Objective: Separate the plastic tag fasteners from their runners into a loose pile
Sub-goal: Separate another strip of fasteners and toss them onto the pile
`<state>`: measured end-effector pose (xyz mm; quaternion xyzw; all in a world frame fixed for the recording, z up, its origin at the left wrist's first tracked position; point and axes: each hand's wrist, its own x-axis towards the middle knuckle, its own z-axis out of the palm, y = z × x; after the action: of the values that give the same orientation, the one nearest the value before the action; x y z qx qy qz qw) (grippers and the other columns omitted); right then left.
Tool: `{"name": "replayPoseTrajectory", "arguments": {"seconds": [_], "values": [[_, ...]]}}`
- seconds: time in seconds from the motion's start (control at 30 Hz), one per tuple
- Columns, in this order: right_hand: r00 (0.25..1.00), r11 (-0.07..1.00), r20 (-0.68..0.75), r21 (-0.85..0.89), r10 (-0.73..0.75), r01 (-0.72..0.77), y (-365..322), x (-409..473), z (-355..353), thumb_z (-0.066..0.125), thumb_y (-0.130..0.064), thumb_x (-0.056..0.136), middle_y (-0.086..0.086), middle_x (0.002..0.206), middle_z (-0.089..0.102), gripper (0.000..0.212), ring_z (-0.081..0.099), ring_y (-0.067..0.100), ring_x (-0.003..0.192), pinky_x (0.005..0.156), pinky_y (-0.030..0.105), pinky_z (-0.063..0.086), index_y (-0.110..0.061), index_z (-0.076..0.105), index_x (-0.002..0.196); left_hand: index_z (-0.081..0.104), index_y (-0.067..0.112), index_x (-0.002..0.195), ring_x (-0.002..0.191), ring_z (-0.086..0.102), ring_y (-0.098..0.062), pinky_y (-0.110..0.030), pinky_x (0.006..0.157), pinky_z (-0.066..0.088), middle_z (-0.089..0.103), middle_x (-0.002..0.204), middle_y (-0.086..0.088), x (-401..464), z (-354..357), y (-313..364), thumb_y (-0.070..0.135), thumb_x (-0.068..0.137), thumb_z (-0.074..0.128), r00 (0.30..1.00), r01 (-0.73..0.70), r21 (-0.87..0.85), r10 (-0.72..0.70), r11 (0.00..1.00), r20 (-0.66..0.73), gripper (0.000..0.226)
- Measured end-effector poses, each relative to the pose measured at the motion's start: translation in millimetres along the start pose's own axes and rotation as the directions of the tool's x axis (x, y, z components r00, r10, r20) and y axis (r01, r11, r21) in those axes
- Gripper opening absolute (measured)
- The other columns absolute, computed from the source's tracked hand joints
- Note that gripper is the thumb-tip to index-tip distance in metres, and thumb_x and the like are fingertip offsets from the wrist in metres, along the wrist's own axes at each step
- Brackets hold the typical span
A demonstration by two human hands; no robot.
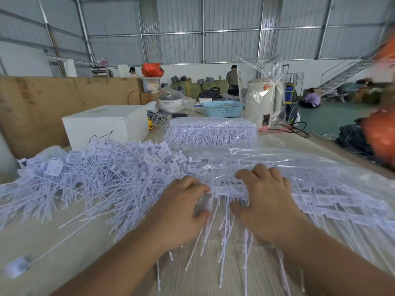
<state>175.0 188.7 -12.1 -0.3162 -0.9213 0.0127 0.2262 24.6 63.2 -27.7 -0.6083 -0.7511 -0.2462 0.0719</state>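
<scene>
Right now we see both hands on one strip of white plastic tags (pixel 222 192) in the middle of the table (pixel 53 248). Our left hand (pixel 181 208) curls its fingers round the left end of the strip and grips it. Our right hand (pixel 265 199) bends its fingers over the top of the strip, with the thumb under it, holding it too. Long thin tails hang down from the strip toward us. A big loose pile of tags (pixel 89 174) sits just to the left. More strips (pixel 333 189) lie to the right under a clear plastic bag (pixel 267 154).

1 head-worn wide-angle view looks forward and down, close over the table (pixel 64 242).
</scene>
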Motion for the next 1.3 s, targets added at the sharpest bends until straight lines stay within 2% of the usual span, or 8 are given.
{"name": "replayPoseTrajectory", "arguments": {"seconds": [0.3,0.53,0.7,0.8,1.0,1.1,1.2,1.3], "values": [[0.968,0.981,-0.245,0.174,-0.046,0.09,7,-3,-10,0.08,-0.016,0.075,-0.012,0.09,0.042,0.03,0.03,0.012,0.093,0.083,0.034,0.023,-0.022,0.069,0.102,0.037,0.026,0.146,0.13,0.03,-0.009,-0.024,0.112,0.026,0.037,0.139,0.012,1,1,-5,0.043,0.095,0.051,0.998,0.057,0.124,-0.059,0.991,0.015,0.055],[0.985,0.929,-0.109,0.333,-0.133,0.162,11,-5,-28,0.069,-0.02,0.088,-0.017,0.099,0.051,0.022,0.039,0.01,0.099,0.089,0.034,0.033,-0.034,0.053,0.094,0.045,0.024,0.14,0.125,0.039,-0.011,-0.023,0.106,0.031,0.045,0.136,0.01,3,-2,-4,0.022,0.096,0.046,0.992,0.091,0.107,-0.081,0.99,-0.093,0.044],[0.979,0.893,0.059,0.423,-0.194,0.151,15,-8,-33,0.06,-0.027,0.094,-0.008,0.081,0.055,0.017,0.051,0.002,0.07,0.061,0.021,0.039,-0.036,0.049,0.083,0.052,0.026,0.133,0.116,0.049,-0.01,-0.026,0.099,0.04,0.054,0.126,0.011,2,-4,2,0.028,0.094,0.053,0.98,0.065,0.038,-0.057,0.997,-0.192,0.039],[0.976,0.907,0.158,0.416,-0.147,0.069,15,-8,-32,0.069,-0.033,0.087,-0.017,0.089,0.056,0.022,0.059,0.001,0.076,0.067,0.02,0.049,-0.038,0.049,0.09,0.053,0.026,0.132,0.118,0.045,-0.006,-0.019,0.1,0.035,0.052,0.126,0.014,2,-4,6,0.031,0.093,0.056,0.982,0.014,0.006,-0.013,1.0,-0.19,0.039],[0.975,0.929,0.206,0.37,-0.085,0.003,14,-5,-26,0.077,-0.03,0.079,-0.019,0.085,0.055,0.029,0.063,0.01,0.068,0.059,0.023,0.05,-0.043,0.051,0.088,0.056,0.021,0.089,0.099,0.049,-0.011,-0.031,0.087,0.043,0.051,0.101,0.009,1,-9,20,0.017,0.084,0.066,0.975,-0.103,-0.025,0.096,0.994,-0.202,0.012],[0.98,0.875,0.11,0.476,-0.165,0.094,15,-5,-29,0.074,-0.019,0.083,-0.015,0.085,0.058,0.036,0.062,0.009,0.077,0.067,0.029,0.051,-0.048,0.054,0.091,0.061,0.025,0.105,0.108,0.045,-0.006,-0.027,0.094,0.039,0.047,0.11,0.014,-2,-5,22,0.028,0.087,0.066,0.98,-0.108,-0.045,0.099,0.993,-0.171,0.019],[0.976,0.808,0.054,0.571,-0.212,0.144,15,-6,-29,0.072,-0.015,0.085,-0.012,0.084,0.055,0.036,0.056,0.006,0.078,0.068,0.027,0.042,-0.047,0.058,0.094,0.048,0.036,0.134,0.124,0.029,-0.004,-0.024,0.105,0.029,0.032,0.129,0.02,-3,0,17,0.044,0.09,0.057,0.997,-0.049,-0.018,0.047,0.999,-0.069,0.046],[0.97,0.789,0.044,0.592,-0.237,0.166,16,-8,-26,0.072,-0.016,0.086,-0.014,0.087,0.055,0.037,0.054,0.005,0.08,0.068,0.022,0.037,-0.047,0.058,0.1,0.044,0.04,0.139,0.126,0.023,-0.002,-0.021,0.103,0.022,0.028,0.134,0.019,-2,1,14,0.048,0.09,0.055,1.0,-0.014,-0.006,0.014,1.0,-0.028,0.05]]}}
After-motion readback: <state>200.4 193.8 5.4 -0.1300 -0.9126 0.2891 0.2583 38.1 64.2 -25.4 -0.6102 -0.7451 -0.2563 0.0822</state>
